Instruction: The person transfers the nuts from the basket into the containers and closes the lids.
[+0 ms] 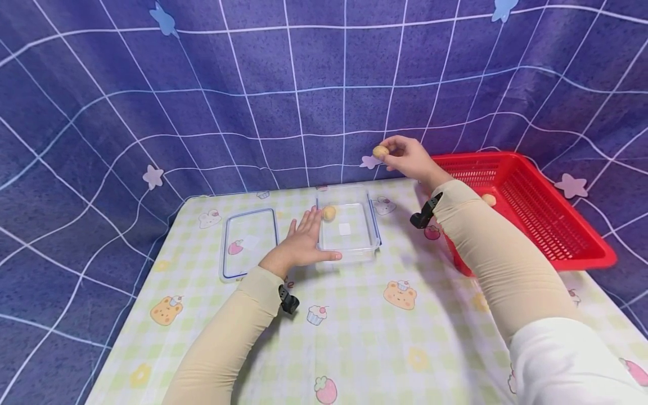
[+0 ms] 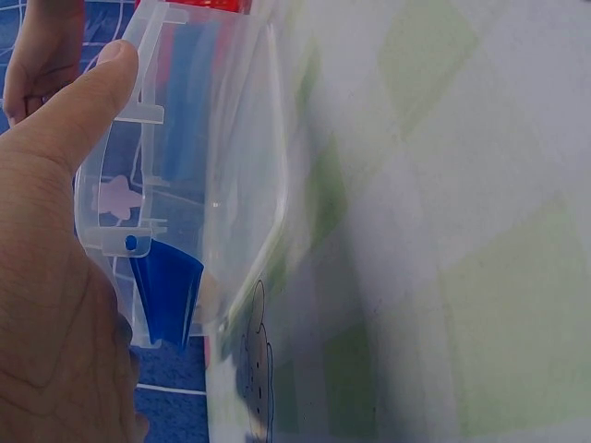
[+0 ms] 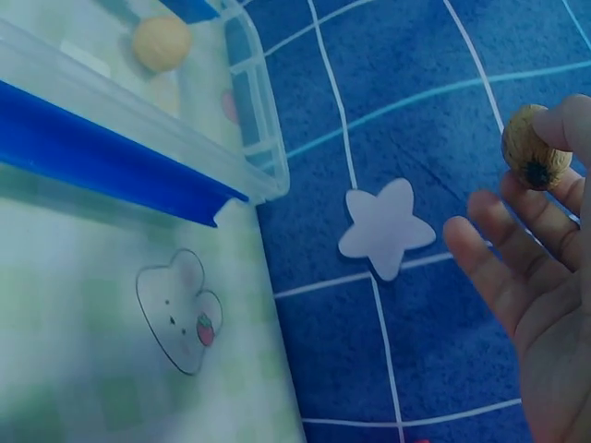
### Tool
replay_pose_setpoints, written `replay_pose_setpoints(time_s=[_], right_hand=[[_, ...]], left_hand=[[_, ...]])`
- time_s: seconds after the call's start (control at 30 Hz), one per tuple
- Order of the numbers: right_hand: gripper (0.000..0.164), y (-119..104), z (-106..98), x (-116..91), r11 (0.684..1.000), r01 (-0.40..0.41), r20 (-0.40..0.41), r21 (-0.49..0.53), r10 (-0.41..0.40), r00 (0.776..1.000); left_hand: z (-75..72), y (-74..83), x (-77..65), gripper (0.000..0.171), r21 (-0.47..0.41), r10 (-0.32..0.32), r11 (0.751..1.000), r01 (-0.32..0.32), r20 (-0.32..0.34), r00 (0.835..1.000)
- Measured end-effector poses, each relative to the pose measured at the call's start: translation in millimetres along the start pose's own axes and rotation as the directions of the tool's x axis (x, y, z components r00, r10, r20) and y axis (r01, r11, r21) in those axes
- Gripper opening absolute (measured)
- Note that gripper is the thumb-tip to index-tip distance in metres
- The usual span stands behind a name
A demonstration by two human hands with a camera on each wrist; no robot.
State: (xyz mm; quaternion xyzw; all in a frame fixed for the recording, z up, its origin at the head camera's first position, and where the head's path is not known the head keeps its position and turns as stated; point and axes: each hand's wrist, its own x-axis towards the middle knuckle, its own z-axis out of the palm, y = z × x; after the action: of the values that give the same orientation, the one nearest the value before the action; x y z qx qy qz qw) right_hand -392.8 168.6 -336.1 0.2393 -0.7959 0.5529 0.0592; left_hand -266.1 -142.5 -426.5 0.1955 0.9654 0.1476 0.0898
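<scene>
My right hand (image 1: pixel 407 157) pinches a walnut (image 1: pixel 381 151) between thumb and fingers, raised above the table's back edge. In the right wrist view this walnut (image 3: pixel 536 148) is tan and ridged, with a dark spot at one end. With fingers extended, my left hand (image 1: pixel 304 239) rests against the left side of a clear plastic box (image 1: pixel 354 254). Its thumb lies along the box's front rim, as the left wrist view shows. Another walnut (image 1: pixel 329 213) lies inside the box, near its left wall. Blue latches (image 2: pixel 168 295) hang on the box's sides.
A clear lid (image 1: pixel 249 242) with a blue seal lies left of the box. At the right stands a red perforated basket (image 1: pixel 541 225) with a walnut (image 1: pixel 489 199) in it, partly behind my right forearm. A blue curtain (image 1: pixel 324 101) hangs behind the table.
</scene>
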Motion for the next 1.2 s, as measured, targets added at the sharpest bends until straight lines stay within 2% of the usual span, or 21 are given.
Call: replay_pose_setpoints(time_s=[0.37, 0.77, 1.2], right_hand=[[0.029, -4, 25, 3, 0.999, -0.015, 0.007, 0.028, 0.015, 1.000], [0.030, -4, 49, 5, 0.999, 0.011, 0.011, -0.044, -0.011, 1.000], [0.026, 4, 67, 2, 0.999, 0.034, 0.010, -0.034, -0.033, 0.999]], left_hand=[[-0.1, -1.0, 0.7, 0.131, 0.001, 0.003, 1.000, -0.003, 0.008, 1.000], [1.8, -0.6, 1.9, 0.128, 0.001, 0.001, 1.000, -0.001, -0.008, 1.000], [2.5, -2.5, 3.2, 0.134, 0.004, -0.003, 1.000, 0.003, 0.003, 1.000]])
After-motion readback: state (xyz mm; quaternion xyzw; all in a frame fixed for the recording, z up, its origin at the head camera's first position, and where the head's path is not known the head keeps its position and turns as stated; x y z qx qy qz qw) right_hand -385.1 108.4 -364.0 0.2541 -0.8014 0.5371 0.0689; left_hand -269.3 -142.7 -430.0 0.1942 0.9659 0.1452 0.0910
